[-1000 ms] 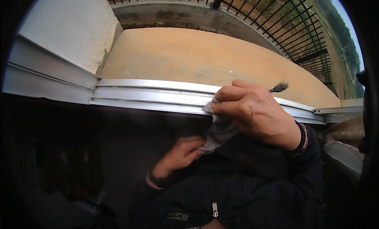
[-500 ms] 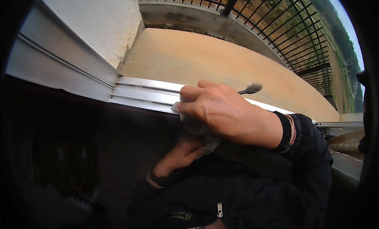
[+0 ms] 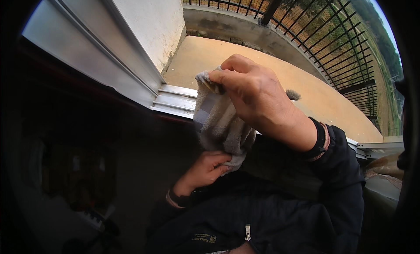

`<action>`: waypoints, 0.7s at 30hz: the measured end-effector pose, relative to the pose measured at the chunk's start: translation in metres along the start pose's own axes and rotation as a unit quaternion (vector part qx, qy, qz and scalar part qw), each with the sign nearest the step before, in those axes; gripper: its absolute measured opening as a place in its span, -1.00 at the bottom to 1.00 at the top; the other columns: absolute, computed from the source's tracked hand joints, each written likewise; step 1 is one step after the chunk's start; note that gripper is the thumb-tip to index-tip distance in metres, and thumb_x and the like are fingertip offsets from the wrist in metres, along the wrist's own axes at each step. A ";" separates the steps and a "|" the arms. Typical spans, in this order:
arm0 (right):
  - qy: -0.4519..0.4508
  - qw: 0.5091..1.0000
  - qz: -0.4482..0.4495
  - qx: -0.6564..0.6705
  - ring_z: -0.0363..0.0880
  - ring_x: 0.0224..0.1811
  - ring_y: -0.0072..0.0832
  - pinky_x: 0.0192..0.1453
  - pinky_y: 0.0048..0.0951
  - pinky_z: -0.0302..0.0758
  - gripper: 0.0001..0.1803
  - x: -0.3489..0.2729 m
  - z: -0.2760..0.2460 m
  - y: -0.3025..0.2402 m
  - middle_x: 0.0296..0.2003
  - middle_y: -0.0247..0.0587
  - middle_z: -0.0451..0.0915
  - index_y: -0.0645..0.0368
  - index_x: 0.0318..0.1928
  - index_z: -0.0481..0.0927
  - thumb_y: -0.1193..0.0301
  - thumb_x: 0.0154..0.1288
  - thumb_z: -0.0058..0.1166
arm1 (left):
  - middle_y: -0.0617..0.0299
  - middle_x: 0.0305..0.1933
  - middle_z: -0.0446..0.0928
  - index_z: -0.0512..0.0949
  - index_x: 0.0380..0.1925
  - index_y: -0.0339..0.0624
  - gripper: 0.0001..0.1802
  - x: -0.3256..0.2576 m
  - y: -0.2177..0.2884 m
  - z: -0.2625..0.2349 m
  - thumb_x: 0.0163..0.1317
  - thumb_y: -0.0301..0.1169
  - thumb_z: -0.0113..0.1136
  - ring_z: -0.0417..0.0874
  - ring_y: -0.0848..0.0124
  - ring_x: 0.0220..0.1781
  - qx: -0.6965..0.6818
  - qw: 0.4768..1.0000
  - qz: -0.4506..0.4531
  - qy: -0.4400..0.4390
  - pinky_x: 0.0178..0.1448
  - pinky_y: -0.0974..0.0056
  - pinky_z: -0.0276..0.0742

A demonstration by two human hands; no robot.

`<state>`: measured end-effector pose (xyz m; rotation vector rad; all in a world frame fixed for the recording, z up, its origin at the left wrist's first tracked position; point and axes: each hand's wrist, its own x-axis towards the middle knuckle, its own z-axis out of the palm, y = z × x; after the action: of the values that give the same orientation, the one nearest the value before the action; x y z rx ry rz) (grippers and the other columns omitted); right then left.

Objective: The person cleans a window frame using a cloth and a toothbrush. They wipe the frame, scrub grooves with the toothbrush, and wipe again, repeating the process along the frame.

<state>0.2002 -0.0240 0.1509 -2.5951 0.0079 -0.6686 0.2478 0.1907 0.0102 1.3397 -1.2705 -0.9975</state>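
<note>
Cloth: grey, creased, stretched between both hands, in line with the near edge of the track. It hides part of the track from view; can't tell if it touches it. Long folds run far to near, with a smoother, flatter patch on the left side.

Right hand: closed, thumb and fingers pinching the far end of the cloth, back of hand up. Left hand: closed too, fingers curled round the near end, lower and nearer the body. Both have a firm-looking hold.

Brush: dark bristle head pokes out just right of the right hand. Handle hidden, can't tell how it's held.

Track is silver, several parallel rails, showing left of the cloth and again far right past the sleeve. Its left end meets the frame, silver and grooved, which rises at left. White wall just beyond that.

Far side of track: tan ledge. Past it, grey low wall, then black fence, green hill at far right.

Near side: dark jacket with silver zip. Near left is dark, shapes too dim to identify.
</note>
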 end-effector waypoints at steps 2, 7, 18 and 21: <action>0.042 0.999 -0.005 0.035 0.66 -0.20 -0.13 -0.20 -0.28 0.57 -0.63 -0.009 -0.006 0.006 -0.22 -0.10 0.63 0.22 -0.05 0.67 0.72 0.11 0.10 | 0.02 -0.26 0.61 0.60 -0.14 -0.39 -0.75 -0.001 0.001 -0.004 0.17 -0.56 0.32 0.67 0.24 -0.27 0.000 1.000 0.024 -0.001 -0.20 0.25 0.54; 0.063 0.988 0.060 0.124 0.67 -0.21 -0.22 -0.17 -0.38 0.57 -0.67 -0.038 -0.030 0.003 -0.24 -0.12 0.65 0.23 -0.10 0.66 0.75 0.12 0.11 | 0.08 -0.37 0.60 0.58 -0.22 -0.40 -0.77 -0.002 0.009 -0.018 0.20 -0.49 0.38 0.63 0.43 -0.38 -0.032 0.998 0.038 0.040 -0.29 0.33 0.49; -0.052 0.934 0.105 0.337 0.68 -0.04 -0.35 0.07 -0.40 0.55 -0.74 -0.110 -0.064 -0.009 -0.13 -0.14 0.71 0.27 -0.10 0.67 0.72 0.19 0.17 | 0.06 -0.58 0.51 0.60 -0.04 -0.29 -0.69 0.022 0.075 -0.010 0.24 -0.45 0.38 0.48 0.35 -0.60 0.102 0.989 0.000 0.108 -0.43 0.38 0.36; -0.014 0.899 0.210 0.384 0.67 -0.07 -0.37 0.07 -0.44 0.53 -0.74 -0.134 -0.066 -0.017 -0.13 -0.16 0.71 0.29 0.00 0.63 0.67 0.30 0.13 | 0.09 -0.57 0.48 0.67 -0.26 -0.38 -0.87 0.035 0.078 0.011 0.31 -0.50 0.29 0.35 0.40 -0.57 0.017 0.990 0.072 0.118 -0.43 0.37 0.32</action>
<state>0.0499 -0.0215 0.1488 -1.7529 0.2400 -0.3647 0.2275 0.1588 0.0874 1.3290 -1.1901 -0.6985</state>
